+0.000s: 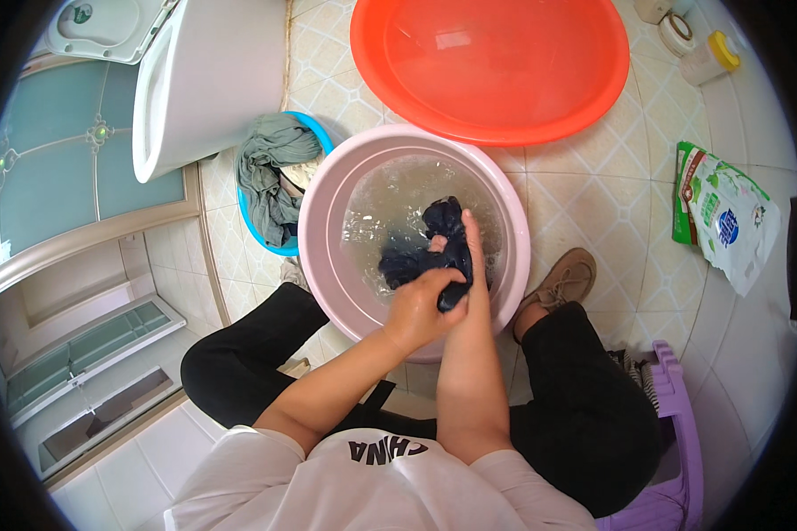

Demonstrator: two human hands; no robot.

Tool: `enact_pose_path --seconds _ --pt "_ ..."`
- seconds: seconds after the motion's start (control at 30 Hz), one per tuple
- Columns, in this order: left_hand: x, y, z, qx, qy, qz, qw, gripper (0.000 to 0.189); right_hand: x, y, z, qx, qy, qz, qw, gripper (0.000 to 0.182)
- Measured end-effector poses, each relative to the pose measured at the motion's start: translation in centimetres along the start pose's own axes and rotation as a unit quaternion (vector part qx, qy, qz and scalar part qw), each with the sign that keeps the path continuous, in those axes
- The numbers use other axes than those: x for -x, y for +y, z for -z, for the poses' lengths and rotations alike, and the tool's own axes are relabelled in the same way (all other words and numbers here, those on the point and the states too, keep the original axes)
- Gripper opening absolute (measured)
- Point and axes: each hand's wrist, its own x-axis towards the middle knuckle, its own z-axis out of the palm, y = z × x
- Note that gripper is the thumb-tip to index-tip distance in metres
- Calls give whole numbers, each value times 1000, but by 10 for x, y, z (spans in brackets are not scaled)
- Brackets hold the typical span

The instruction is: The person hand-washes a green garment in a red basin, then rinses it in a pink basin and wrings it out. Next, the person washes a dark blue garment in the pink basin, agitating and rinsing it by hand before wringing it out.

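Note:
A pink plastic basin (320,272) stands between my legs with cloudy, sudsy water (392,179) inside. Over the water I hold a soaked dark navy garment (405,264), bunched up and partly dipping into it. My left hand (425,302) grips one end of the cloth near the right wrist. Along the cloth's right side lies my right hand (475,255), its fingers pointing away from me and a fingertip showing through the folds. The cloth hides much of that hand.
A large red basin (491,129) holding water touches the far side. At left, a blue tub (319,129) holds grey-green clothing (272,159) beside a white toilet (219,79). A detergent bag (724,212) leans at the right wall; a purple plastic stool (684,411) stands nearer.

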Motion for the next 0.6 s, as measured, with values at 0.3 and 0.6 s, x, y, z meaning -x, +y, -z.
enact_pose_path --seconds 0.3,0.6 --pt "-61 -32 11 -91 182 99 974 22 -5 29 -37 82 119 163 976 18" --pt "-77 -160 5 -9 167 199 965 38 -11 -2 -33 371 106 292 875 45"
